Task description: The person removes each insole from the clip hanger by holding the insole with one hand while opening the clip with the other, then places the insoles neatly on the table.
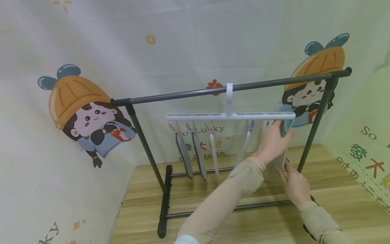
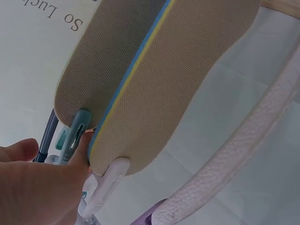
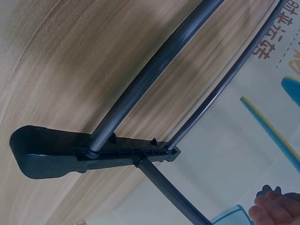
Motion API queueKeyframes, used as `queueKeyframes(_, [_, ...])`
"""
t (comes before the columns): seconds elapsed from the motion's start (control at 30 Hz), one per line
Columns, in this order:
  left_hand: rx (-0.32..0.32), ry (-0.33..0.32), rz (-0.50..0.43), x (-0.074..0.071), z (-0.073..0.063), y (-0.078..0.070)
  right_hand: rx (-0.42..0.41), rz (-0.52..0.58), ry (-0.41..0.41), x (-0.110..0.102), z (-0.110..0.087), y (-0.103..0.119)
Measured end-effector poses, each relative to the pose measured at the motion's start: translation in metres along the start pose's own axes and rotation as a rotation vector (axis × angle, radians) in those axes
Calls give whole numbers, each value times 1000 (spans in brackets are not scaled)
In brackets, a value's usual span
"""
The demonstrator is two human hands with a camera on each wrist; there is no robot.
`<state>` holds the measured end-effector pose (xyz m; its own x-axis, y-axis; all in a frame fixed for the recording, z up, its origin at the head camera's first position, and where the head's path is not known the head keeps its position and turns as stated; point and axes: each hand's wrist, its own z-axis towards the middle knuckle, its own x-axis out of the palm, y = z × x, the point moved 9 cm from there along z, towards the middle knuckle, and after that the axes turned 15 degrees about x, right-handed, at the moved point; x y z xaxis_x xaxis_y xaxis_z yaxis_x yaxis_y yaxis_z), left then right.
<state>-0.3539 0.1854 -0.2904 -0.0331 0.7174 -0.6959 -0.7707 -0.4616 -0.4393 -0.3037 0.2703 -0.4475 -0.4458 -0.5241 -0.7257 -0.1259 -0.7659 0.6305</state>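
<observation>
At the right end of a white clip hanger (image 1: 201, 117), my left hand (image 1: 272, 144) pinches a teal clip (image 2: 75, 133), which is fastened on the end of a brown insole (image 2: 110, 56). A second brown insole (image 2: 159, 89) with a blue and yellow edge hangs beside it from a pale clip (image 2: 110, 185). In the left wrist view, one finger reaches between the two insoles. Lower down, my right hand (image 1: 295, 184) holds the hanging insole between thumb and fingers. The right wrist view shows only some fingertips (image 3: 276, 208) and the insole's edge (image 3: 269, 131); the thumb is hidden there.
The hanger hooks over the bar (image 1: 182, 96) of a black rack. Two dark insoles (image 1: 199, 156) and a pale insole (image 1: 214, 154) hang at left; another pale insole hangs from a purple clip (image 1: 250, 126). The rack's foot (image 1: 164, 206) stands on a wood-grain surface (image 1: 137, 210).
</observation>
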Motion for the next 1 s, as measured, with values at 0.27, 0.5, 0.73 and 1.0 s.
queueKeyframes(0.27, [60, -49, 140, -4, 0, -6, -19, -14, -5, 1, 0, 0])
queueKeyframes(0.5, [53, -67, 148, -5, -4, -8, -7, -21, -14, 2, -4, 1])
queueKeyframes(0.73, [46, -97, 155, -6, -7, -8, -26, -8, -28, 3, -8, 3])
queueKeyframes(1.0, [52, -90, 253, -4, -8, -9, -31, -10, -17, 6, -12, 2])
